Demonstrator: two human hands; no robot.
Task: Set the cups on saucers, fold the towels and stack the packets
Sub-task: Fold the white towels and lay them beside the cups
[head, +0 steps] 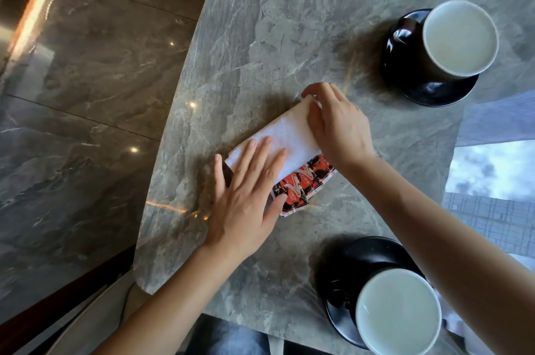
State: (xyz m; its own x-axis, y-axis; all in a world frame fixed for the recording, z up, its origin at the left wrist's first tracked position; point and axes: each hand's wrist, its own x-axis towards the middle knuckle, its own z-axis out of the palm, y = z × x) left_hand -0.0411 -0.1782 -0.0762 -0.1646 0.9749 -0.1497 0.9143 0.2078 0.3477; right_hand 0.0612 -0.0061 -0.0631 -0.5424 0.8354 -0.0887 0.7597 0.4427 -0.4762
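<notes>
My left hand [249, 192] lies flat and open on the towel [285, 139]; my right hand [337, 123] pinches its far corner. Packets [301, 187] lie underneath on the worktop [275, 36].

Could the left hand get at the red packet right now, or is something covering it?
Probably yes, at its near end. The left hand lies flat on the white towel, fingers beside the red packet. The towel hides the packet's far part, and the right hand works the towel's far end, clear of that approach.
</notes>
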